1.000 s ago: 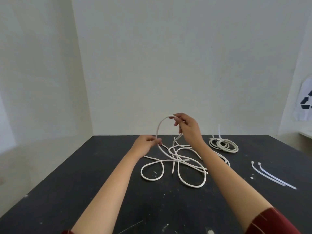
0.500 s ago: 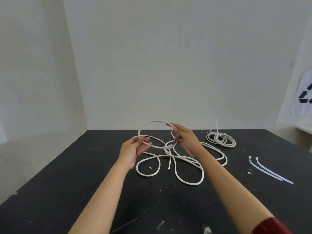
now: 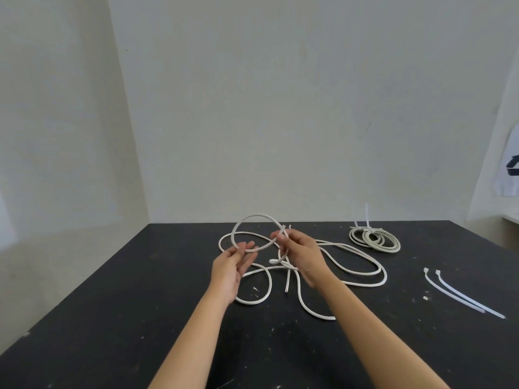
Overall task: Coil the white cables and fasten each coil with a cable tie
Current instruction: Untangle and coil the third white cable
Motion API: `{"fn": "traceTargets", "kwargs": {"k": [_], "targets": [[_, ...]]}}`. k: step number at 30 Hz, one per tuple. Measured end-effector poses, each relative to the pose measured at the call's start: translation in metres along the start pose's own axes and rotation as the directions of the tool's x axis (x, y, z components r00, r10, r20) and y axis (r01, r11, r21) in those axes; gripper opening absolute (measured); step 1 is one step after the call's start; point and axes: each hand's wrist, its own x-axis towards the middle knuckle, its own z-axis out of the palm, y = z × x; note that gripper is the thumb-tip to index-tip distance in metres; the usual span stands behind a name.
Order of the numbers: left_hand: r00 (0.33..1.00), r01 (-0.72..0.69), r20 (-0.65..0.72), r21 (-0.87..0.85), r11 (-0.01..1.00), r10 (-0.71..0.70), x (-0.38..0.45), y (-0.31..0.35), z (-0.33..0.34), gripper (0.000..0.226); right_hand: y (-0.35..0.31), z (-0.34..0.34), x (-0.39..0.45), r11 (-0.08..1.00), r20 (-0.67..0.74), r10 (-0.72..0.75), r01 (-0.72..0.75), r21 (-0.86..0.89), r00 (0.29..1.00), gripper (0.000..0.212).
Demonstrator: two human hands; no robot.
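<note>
A long white cable [image 3: 365,272] sprawls in loose bends over the black table [image 3: 112,318]. One round loop of it [image 3: 252,216] stands raised above the table between my hands. My right hand [image 3: 302,255] pinches the cable where the loop crosses itself, near a cut end. My left hand [image 3: 231,266] is at the loop's lower left with nearly straight fingers, and the cable lies against its fingertips. Another cable end [image 3: 286,289] rests on the table below my hands.
A finished cable coil [image 3: 375,238] with a tie sticking up lies at the back right. Two loose white cable ties [image 3: 463,293] lie side by side near the right edge. A sheet with a dark symbol [image 3: 511,169] hangs on the right wall.
The raised loop came down and swung left, lying flatter. My left hand let go of its pinch and spread its fingers under the loop. My right hand kept its hold.
</note>
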Motion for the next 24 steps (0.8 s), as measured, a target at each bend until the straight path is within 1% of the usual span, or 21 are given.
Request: {"fn": "traceTargets", "kwargs": {"k": [1, 2, 3, 4, 5, 6, 7, 8, 9, 10, 11, 12, 13, 14, 15, 16, 18, 21, 24], "targets": [[1.000, -0.007, 0.000, 0.129, 0.992, 0.007, 0.000, 0.000, 0.000, 0.028, -0.002, 0.000, 0.001, 1.000, 0.012, -0.003, 0.003, -0.009, 1.000, 0.014], [0.999, -0.026, -0.020, 0.281, 0.959, 0.033, 0.001, 0.000, -0.002, 0.045, -0.004, -0.001, 0.002, 0.999, 0.033, -0.002, 0.003, -0.037, 0.999, 0.014], [0.995, -0.061, -0.050, 0.432, 0.900, 0.092, 0.001, 0.003, -0.002, 0.061, -0.006, -0.001, 0.002, 0.997, 0.059, 0.004, 0.000, -0.076, 0.998, 0.015], [0.979, -0.121, -0.073, 0.537, 0.835, 0.190, 0.002, 0.007, -0.002, 0.069, -0.009, -0.001, 0.002, 0.992, 0.088, 0.013, -0.001, -0.127, 0.996, 0.017], [0.949, -0.206, -0.065, 0.608, 0.767, 0.307, 0.001, 0.012, -0.001, 0.068, -0.012, 0.000, 0.002, 0.982, 0.119, 0.024, -0.001, -0.190, 0.993, 0.018], [0.914, -0.293, -0.022, 0.655, 0.696, 0.406, 0.002, 0.019, 0.000, 0.065, -0.015, 0.001, 0.001, 0.967, 0.151, 0.035, 0.005, -0.254, 0.988, 0.019], [0.889, -0.364, 0.053, 0.684, 0.632, 0.454, 0.004, 0.026, 0.001, 0.063, -0.018, 0.002, 0.000, 0.951, 0.182, 0.048, 0.010, -0.308, 0.982, 0.019], [0.891, -0.397, 0.142, 0.704, 0.589, 0.431, 0.006, 0.034, 0.003, 0.063, -0.020, 0.004, 0.000, 0.939, 0.210, 0.063, 0.014, -0.345, 0.976, 0.019], [0.919, -0.378, 0.220, 0.726, 0.575, 0.327, 0.004, 0.042, 0.007, 0.061, -0.021, 0.007, 0.000, 0.927, 0.233, 0.080, 0.014, -0.375, 0.969, 0.021], [0.950, -0.313, 0.263, 0.765, 0.563, 0.170, 0.002, 0.049, 0.012, 0.060, -0.021, 0.009, 0.000, 0.915, 0.248, 0.096, 0.013, -0.404, 0.964, 0.025], [0.961, -0.235, 0.277, 0.814, 0.531, 0.001, -0.001, 0.055, 0.015, 0.060, -0.021, 0.011, 0.000, 0.903, 0.257, 0.111, 0.010, -0.429, 0.960, 0.029], [0.949, -0.175, 0.280, 0.850, 0.498, -0.144, -0.004, 0.059, 0.018, 0.060, -0.020, 0.012, 0.002, 0.894, 0.264, 0.122, 0.009, -0.448, 0.957, 0.031], [0.928, -0.138, 0.276, 0.879, 0.456, -0.251, -0.008, 0.062, 0.019, 0.058, -0.019, 0.014, 0.003, 0.887, 0.272, 0.132, 0.009, -0.462, 0.953, 0.031], [0.910, -0.122, 0.271, 0.898, 0.422, -0.313, -0.010, 0.063, 0.019, 0.053, -0.020, 0.015, 0.004, 0.879, 0.282, 0.143, 0.009, -0.476, 0.949, 0.031], [0.904, -0.115, 0.265, 0.906, 0.406, -0.336, -0.012, 0.064, 0.018, 0.048, -0.021, 0.016, 0.004, 0.874, 0.292, 0.153, 0.008, -0.485, 0.944, 0.031], [0.902, -0.100, 0.264, 0.898, 0.429, -0.342, -0.010, 0.062, 0.014, 0.043, -0.022, 0.017, 0.004, 0.873, 0.300, 0.157, 0.010, -0.488, 0.941, 0.030], [0.893, -0.060, 0.276, 0.856, 0.514, -0.356, -0.007, 0.059, 0.008, 0.035, -0.025, 0.020, 0.003, 0.879, 0.306, 0.155, 0.010, -0.477, 0.939, 0.027], [0.894, -0.072, 0.307, 0.817, 0.571, -0.327, -0.005, 0.061, 0.004, 0.028, -0.027, 0.018, 0.005, 0.880, 0.318, 0.133, 0.035, -0.473, 0.939, 0.021], [0.862, -0.049, 0.359, 0.761, 0.647, -0.357, -0.006, 0.067, -0.002, 0.024, -0.027, 0.011, 0.010, 0.868, 0.304, 0.090, 0.075, -0.490, 0.948, 0.009]]}}
